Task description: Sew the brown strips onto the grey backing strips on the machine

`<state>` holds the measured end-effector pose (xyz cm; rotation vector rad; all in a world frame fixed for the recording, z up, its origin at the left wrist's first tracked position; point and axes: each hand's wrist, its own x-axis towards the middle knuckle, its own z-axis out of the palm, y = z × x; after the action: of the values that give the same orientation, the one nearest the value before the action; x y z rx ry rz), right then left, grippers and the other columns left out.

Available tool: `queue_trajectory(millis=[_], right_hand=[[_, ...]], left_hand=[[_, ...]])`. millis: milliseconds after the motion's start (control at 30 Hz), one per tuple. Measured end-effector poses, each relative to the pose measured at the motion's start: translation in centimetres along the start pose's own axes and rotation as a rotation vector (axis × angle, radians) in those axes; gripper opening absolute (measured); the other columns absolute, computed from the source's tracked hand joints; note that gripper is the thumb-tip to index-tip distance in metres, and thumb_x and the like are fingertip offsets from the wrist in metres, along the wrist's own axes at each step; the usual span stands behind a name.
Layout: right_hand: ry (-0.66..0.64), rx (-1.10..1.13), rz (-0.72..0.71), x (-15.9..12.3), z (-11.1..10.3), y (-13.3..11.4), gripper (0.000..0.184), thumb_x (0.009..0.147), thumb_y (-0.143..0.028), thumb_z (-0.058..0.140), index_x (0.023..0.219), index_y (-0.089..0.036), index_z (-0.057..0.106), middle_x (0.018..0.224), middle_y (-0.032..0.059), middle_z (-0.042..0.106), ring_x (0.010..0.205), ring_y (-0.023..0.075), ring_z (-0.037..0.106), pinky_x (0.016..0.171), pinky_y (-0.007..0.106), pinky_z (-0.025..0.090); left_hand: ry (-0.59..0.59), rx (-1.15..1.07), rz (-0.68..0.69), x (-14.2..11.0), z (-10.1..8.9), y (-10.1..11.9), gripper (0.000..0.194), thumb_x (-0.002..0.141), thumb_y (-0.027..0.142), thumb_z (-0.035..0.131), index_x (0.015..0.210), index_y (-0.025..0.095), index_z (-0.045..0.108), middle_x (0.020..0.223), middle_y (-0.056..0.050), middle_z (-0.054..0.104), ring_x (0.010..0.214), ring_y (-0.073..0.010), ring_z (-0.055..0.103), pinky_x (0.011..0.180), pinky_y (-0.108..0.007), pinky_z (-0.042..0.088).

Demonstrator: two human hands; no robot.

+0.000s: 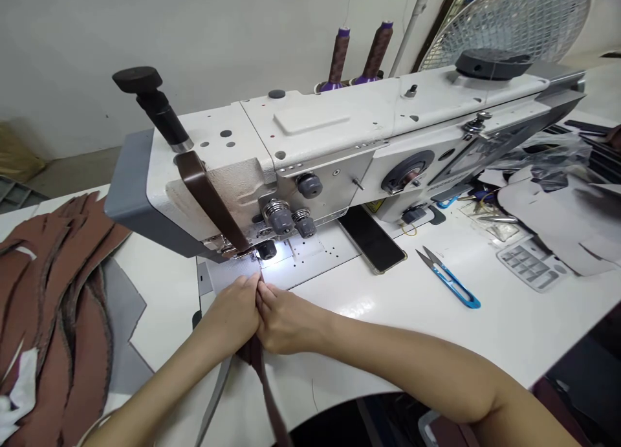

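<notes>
Both hands meet just in front of the lit needle area of a white sewing machine [334, 130]. My left hand [236, 314] is closed, its fingers pinching a narrow brown strip of material [259, 363] that hangs off the table's front edge. Right beside it, touching, my right hand [284, 321] grips the same strip with curled fingers. A grey strip [216, 395] hangs down under the left wrist. A brown band [211, 201] runs down the machine head to the needle area. Where the material meets the presser foot is partly hidden by the fingers.
Brown cut pieces [58, 305] are heaped at the left over grey sheet material [123, 317]. To the right lie a black phone [373, 240], blue thread snips [449, 279] and pale cut pieces [557, 207]. Brown thread spools [339, 59] and a fan [514, 20] stand behind.
</notes>
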<state>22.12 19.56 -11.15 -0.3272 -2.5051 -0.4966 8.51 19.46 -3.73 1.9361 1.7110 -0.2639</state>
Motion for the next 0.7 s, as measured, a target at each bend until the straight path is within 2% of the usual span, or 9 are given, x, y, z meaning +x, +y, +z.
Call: queue_trajectory(millis=[267, 533, 700], right_hand=[[0.005, 0.049, 0.024, 0.13, -0.1, -0.01, 0.019, 0.077, -0.006, 0.052, 0.068, -0.01, 0.067, 0.069, 0.0147, 0.068, 0.062, 0.0271, 0.063, 0.071, 0.044, 0.049], [-0.068, 0.002, -0.026, -0.02, 0.01, 0.34, 0.02, 0.076, -0.003, 0.048, 0.073, -0.009, 0.067, 0.077, 0.018, 0.07, 0.068, 0.0277, 0.065, 0.079, 0.048, 0.048], [-0.083, -0.021, -0.045, 0.02, -0.32, 0.66, 0.021, 0.079, -0.003, 0.047, 0.077, -0.007, 0.068, 0.081, 0.0188, 0.071, 0.071, 0.0278, 0.067, 0.083, 0.049, 0.048]], left_hand=[[0.001, -0.031, 0.004, 0.07, 0.41, -0.32, 0.053, 0.083, 0.005, 0.037, 0.135, 0.012, 0.047, 0.12, -0.013, 0.062, 0.108, -0.0232, 0.06, 0.092, -0.033, 0.044], [0.024, -0.042, 0.003, 0.29, 0.35, -0.39, 0.051, 0.083, 0.004, 0.039, 0.132, 0.013, 0.051, 0.117, -0.013, 0.063, 0.106, -0.0236, 0.062, 0.089, -0.033, 0.046], [0.006, -0.048, -0.003, 0.26, -0.32, 0.15, 0.044, 0.084, 0.003, 0.038, 0.123, 0.014, 0.055, 0.114, -0.012, 0.064, 0.106, -0.0236, 0.062, 0.088, -0.033, 0.046]])
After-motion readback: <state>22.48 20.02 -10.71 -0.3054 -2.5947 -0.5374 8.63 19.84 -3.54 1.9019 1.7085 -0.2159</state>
